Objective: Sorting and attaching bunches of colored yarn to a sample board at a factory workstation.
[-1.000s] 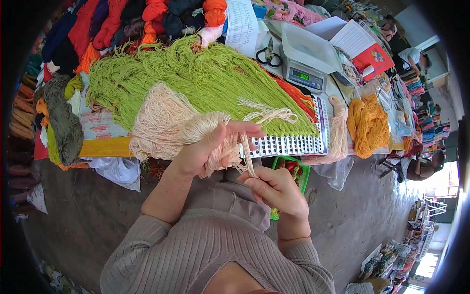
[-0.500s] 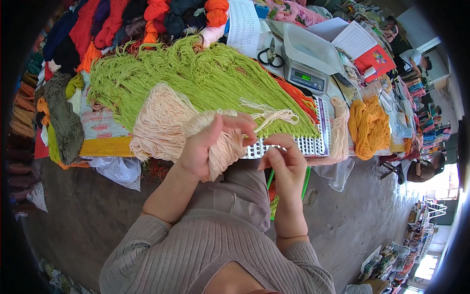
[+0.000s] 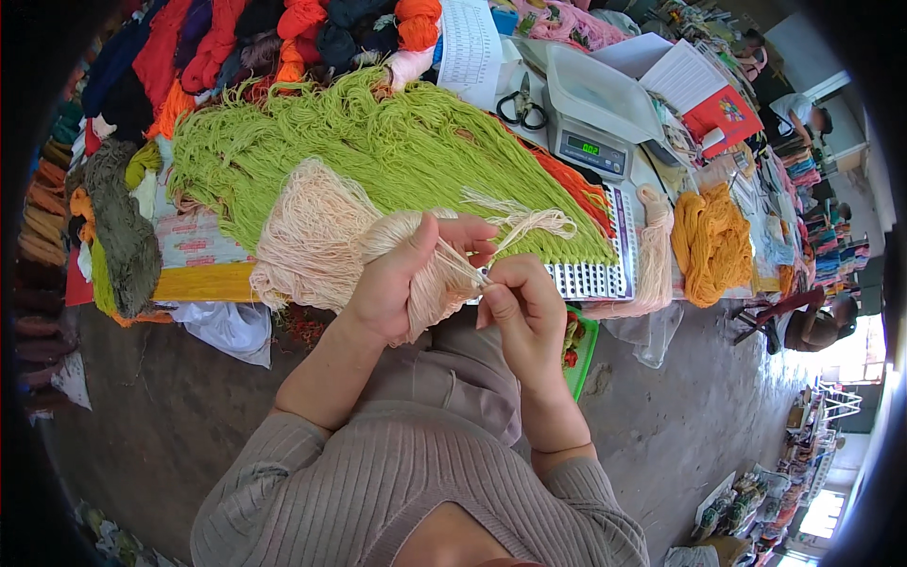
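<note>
A pale cream-pink hank of yarn (image 3: pixel 316 231) hangs over the table's front edge, and its near end is gathered in my left hand (image 3: pixel 387 288), fingers curled around it. With thumb and forefinger my right hand (image 3: pixel 524 307) pinches a few strands of yarn drawn taut from the hank, close to the left fingertips. Just beyond, a small cream bundle of yarn (image 3: pixel 529 224) lies over a wide spread of lime green yarn (image 3: pixel 378 142). Under the green ends sits a white perforated strip (image 3: pixel 586 282).
A scale (image 3: pixel 590 146) with a clear tray and black scissors (image 3: pixel 522 109) stand at the back. Right of the strip lie a pink hank (image 3: pixel 654 236) and a mustard hank (image 3: pixel 713 246). A green basket (image 3: pixel 588 354) is below the table edge. Coloured hanks crowd the left.
My right hand has moved slightly left and closed on strands of yarn, which now stretch from the hank. The left hand keeps its hold. More of the green basket shows.
</note>
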Demonstrator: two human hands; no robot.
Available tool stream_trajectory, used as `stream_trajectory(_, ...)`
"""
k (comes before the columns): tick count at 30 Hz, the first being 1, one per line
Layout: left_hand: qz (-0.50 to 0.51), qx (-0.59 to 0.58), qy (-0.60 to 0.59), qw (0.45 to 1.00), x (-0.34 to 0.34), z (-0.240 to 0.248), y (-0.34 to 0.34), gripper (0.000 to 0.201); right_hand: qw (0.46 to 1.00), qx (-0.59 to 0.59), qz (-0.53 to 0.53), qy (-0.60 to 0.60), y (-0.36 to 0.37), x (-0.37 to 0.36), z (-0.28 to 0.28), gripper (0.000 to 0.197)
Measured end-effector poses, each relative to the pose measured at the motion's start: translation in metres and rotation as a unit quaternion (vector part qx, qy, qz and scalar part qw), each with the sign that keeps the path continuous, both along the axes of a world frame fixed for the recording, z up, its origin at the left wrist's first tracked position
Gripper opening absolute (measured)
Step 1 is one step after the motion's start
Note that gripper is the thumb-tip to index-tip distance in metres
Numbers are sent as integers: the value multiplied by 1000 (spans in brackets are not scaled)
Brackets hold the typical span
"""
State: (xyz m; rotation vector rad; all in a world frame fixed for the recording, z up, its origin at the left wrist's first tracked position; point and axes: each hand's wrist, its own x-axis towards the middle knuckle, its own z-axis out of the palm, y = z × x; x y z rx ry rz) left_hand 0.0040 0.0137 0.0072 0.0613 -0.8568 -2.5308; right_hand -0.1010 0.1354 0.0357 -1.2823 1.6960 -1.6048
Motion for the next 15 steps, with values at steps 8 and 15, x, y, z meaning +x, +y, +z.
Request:
stream_trajectory(8,29,-31,-52,998,6,10,-3,54,930,-38,108,-349,7,-7,-10,18)
stream_trajectory(15,22,-5,-57,998,7,8,-3,53,933,-35,92,-346,9,-7,-10,20)
